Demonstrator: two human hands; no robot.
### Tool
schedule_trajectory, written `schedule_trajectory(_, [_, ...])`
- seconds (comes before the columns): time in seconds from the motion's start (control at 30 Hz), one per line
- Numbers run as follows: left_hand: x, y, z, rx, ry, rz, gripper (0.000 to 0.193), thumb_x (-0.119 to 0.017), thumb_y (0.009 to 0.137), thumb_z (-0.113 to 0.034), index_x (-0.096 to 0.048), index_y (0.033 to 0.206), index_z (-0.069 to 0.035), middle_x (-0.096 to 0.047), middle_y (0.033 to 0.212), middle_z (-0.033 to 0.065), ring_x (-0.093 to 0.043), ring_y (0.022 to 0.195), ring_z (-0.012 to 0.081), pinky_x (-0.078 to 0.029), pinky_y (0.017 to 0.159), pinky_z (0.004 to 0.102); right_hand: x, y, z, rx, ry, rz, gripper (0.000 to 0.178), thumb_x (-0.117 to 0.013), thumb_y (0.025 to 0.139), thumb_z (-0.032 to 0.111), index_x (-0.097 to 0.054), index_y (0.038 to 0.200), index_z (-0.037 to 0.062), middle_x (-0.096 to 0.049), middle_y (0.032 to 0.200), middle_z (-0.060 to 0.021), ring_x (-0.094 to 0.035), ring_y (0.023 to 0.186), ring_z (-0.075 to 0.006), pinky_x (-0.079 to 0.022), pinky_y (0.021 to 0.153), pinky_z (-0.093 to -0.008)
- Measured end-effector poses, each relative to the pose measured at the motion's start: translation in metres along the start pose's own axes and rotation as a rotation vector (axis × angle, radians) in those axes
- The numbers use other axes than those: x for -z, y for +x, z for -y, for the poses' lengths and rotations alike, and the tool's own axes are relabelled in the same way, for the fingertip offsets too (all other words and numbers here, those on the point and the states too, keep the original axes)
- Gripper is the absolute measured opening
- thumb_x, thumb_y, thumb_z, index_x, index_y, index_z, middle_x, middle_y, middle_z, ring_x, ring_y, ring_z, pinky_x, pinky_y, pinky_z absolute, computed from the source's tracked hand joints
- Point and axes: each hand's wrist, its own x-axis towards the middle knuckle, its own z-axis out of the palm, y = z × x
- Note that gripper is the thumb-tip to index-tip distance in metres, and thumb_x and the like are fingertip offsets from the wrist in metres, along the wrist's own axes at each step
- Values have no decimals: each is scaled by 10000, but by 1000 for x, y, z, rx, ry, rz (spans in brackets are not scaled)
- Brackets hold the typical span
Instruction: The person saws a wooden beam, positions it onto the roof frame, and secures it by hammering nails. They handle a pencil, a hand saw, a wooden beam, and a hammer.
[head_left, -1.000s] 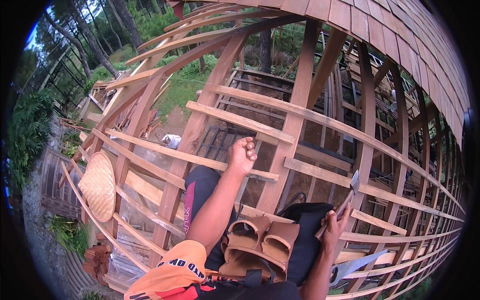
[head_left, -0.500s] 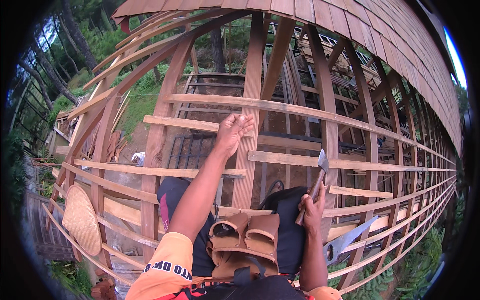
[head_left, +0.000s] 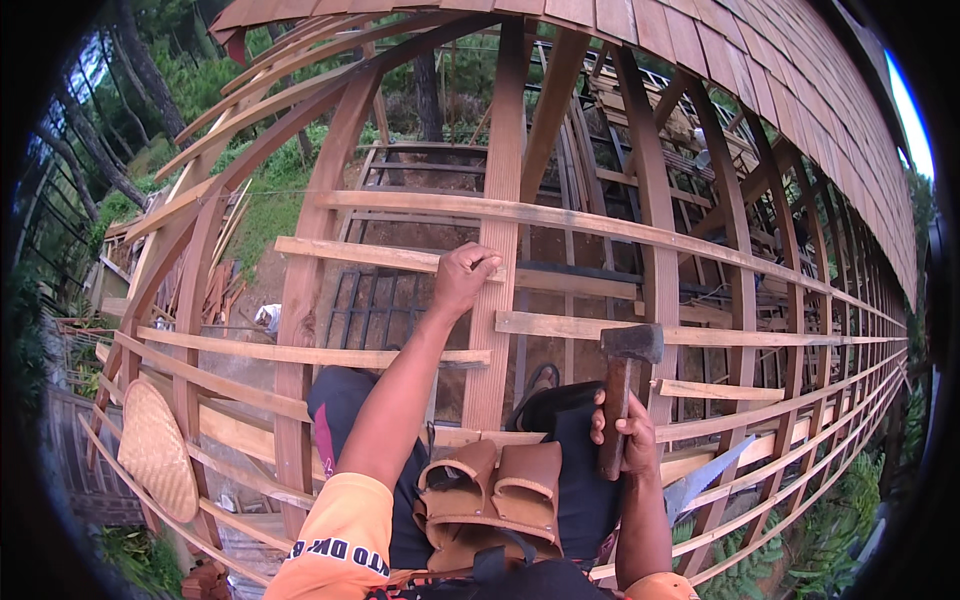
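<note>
My left hand is closed in a pinch over the right end of a short wooden batten, where it crosses a thick upright rafter. Whatever the fingertips hold, if anything, is too small to make out. In my right hand is a hatchet with a wooden handle and dark metal head, the head pointing up. It is held above my right thigh, just below another batten that begins on the same rafter. A brown leather tool pouch hangs at my waist, between my thighs.
A handsaw rests on the battens at right. A woven conical hat lies on the frame at left. Wide gaps between rafters open onto ground far below, with a dark metal grid. Wooden shingles cover the roof at upper right.
My left hand has come down onto the batten end at the rafter. The hatchet has turned in my right hand, its head now broadside and a little lower.
</note>
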Motion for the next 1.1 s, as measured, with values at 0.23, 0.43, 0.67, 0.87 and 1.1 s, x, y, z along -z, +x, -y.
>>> schedule_trajectory(0.23, [-1, -1, -4, -37, 113, 26, 175, -719, 911, -176, -735, 950, -6, -705, 894, 91, -673, 836, 197, -516, 763, 315, -67, 49, 0, -54, -614, -24, 338, -439, 978, 54, -431, 1306, -25, -606, 1009, -84, -585, 688, -155, -519, 604, -296])
schedule_trajectory(0.43, [-2, -3, -5, -95, 99, 22, 108, -719, 867, -101, -712, 883, 6, -684, 842, 114, -672, 792, 255, -511, 724, 346, -87, 105, 3, 478, -1312, 53, 510, -513, 984, 62, -346, 1462, 3, -631, 1070, -232, -646, 938, -433, -526, 834, -473])
schedule_trajectory(0.67, [-3, -3, -4, -148, 131, 20, 100, -727, 843, -72, -686, 871, 15, -668, 826, 108, -660, 800, 262, -512, 737, 363, -106, 144, 9, 602, -1461, 31, 467, -531, 986, 80, -374, 1418, -3, -612, 1151, -308, -595, 1035, -517, -498, 862, -544])
schedule_trajectory(0.87, [-9, -3, 5, -213, 139, -28, 133, -738, 834, -87, -659, 838, 19, -622, 780, 129, -633, 769, 293, -495, 702, 386, -105, 151, 2, 466, -1484, -14, 424, -526, 985, 92, -375, 1365, -19, -601, 1125, -354, -585, 1024, -545, -488, 829, -577])
schedule_trajectory(1.1, [-9, -3, 3, -197, 133, -49, 110, -736, 840, -78, -682, 834, 17, -655, 799, 119, -644, 778, 282, -505, 708, 375, -134, 150, 30, 595, -1510, 31, 433, -553, 971, 62, -387, 1358, -39, -622, 1020, -318, -619, 897, -514, -504, 745, -540])
